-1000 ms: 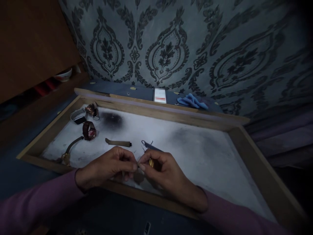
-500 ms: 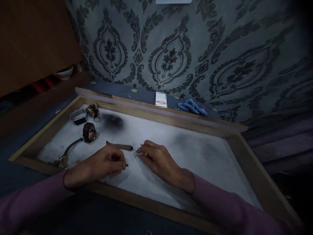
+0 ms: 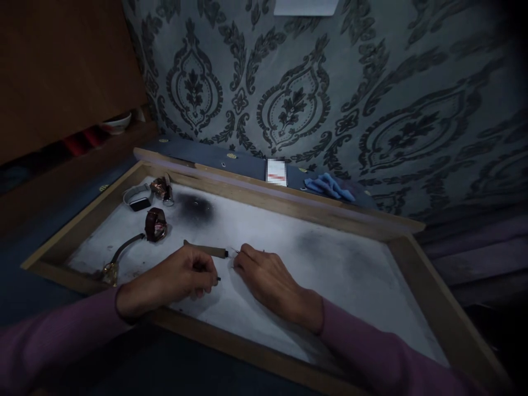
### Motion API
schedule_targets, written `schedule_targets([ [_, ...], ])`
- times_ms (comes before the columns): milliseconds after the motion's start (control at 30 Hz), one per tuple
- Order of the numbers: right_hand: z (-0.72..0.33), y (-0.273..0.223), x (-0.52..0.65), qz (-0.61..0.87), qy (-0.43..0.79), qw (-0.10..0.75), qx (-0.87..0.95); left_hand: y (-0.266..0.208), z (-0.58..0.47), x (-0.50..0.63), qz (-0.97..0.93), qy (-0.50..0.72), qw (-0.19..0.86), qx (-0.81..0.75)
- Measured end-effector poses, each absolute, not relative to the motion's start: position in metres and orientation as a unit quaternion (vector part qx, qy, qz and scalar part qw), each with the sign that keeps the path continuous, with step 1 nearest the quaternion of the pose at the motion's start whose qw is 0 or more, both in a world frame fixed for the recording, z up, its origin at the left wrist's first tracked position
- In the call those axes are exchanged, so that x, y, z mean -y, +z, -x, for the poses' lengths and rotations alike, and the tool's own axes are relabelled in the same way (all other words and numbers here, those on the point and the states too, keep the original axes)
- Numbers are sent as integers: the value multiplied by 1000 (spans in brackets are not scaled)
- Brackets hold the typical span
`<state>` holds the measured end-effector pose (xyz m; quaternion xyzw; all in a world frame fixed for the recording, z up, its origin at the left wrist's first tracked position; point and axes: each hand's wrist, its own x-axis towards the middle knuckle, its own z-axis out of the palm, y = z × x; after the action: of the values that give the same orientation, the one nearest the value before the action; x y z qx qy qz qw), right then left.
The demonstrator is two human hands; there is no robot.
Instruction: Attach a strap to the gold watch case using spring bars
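Note:
My left hand [image 3: 185, 275] is closed in a pinch above the white floor of the wooden tray. A small dark piece [image 3: 218, 279] pokes out from its fingertips; its kind is hidden. To the right, my right hand [image 3: 268, 275] has its fingers bent together at the tray floor. Something thin and pale shows at its fingertips, too small to name. Between and behind the hands lies a brown watch strap [image 3: 212, 251] with a black end, partly covered by my left hand. The right fingertips are close to that black end.
The wooden tray [image 3: 231, 190] holds a smartwatch [image 3: 140, 204], a watch with a dark red strap [image 3: 155, 224], a gold-coloured watch [image 3: 110, 272] and other watches [image 3: 162, 190]. Behind it are a blue cloth [image 3: 329, 186], a small white box [image 3: 276, 172] and a patterned wall.
My right hand has turned so its back shows more and its fingers have drawn together. The left hand keeps its pinch. The whole view has shifted slightly.

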<state>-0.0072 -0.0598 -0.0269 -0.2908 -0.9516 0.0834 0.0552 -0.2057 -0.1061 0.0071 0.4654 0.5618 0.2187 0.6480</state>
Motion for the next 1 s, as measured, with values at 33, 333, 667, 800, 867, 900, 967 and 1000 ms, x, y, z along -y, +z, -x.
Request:
schedule_targets([
  [33, 7, -28, 61, 290, 74, 54, 953, 7, 205, 106, -465, 222, 646, -563],
  [333, 7, -37, 66, 292, 21, 55, 955, -1, 201, 95, -422, 234, 647, -590],
  [667, 3, -23, 71, 365, 295, 229, 852, -1, 194, 93, -393, 262, 636, -610],
  [800, 7, -11, 77, 397, 395, 276, 781, 1, 182, 91, -379, 295, 650, -588],
  [867, 7, -8, 78, 408, 419, 292, 757, 0, 175, 91, -363, 324, 668, -563],
  [900, 7, -8, 78, 413, 423, 300, 749, 0, 173, 91, -355, 338, 677, -549],
  [967, 6, -8, 78, 422, 419, 317, 739, -1, 168, 93, -342, 365, 692, -521],
  [1000, 5, -8, 78, 425, 414, 324, 737, -1, 166, 94, -335, 377, 697, -509],
])
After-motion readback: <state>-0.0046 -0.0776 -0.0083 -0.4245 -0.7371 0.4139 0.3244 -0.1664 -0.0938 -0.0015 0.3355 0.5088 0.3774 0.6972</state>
